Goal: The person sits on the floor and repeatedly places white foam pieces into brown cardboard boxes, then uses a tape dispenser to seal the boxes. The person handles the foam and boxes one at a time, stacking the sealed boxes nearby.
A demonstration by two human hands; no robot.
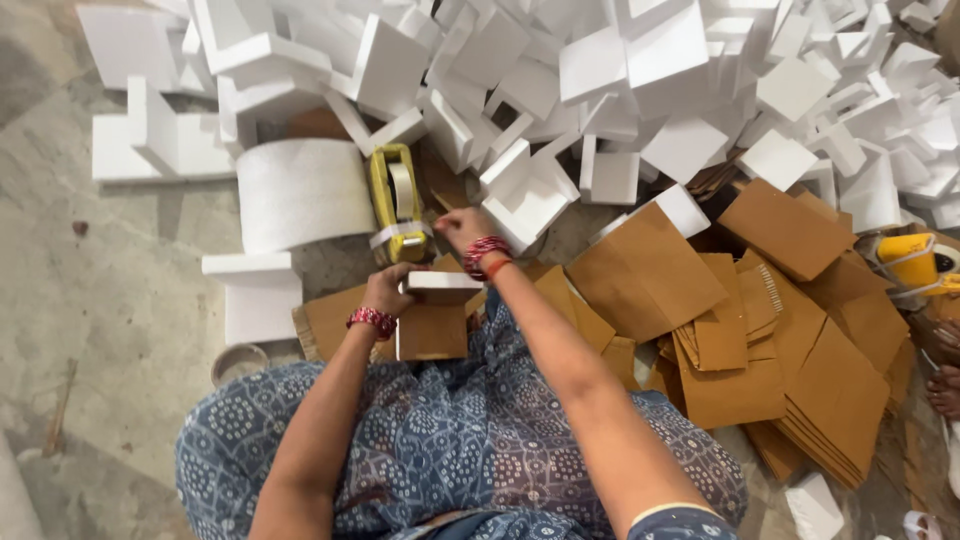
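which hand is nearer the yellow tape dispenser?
Right. The right hand sits at the yellow tape dispenser, beside its front end. The left hand is lower, holding the small box.

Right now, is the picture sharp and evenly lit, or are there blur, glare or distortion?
Head view: light is soft and even, shadows faint; the white foam pieces are overexposed, losing edge detail; the left hand, the right hand and the small box are fairly sharp; the yellow tape dispenser is slightly soft; the wide lens bends the edges.
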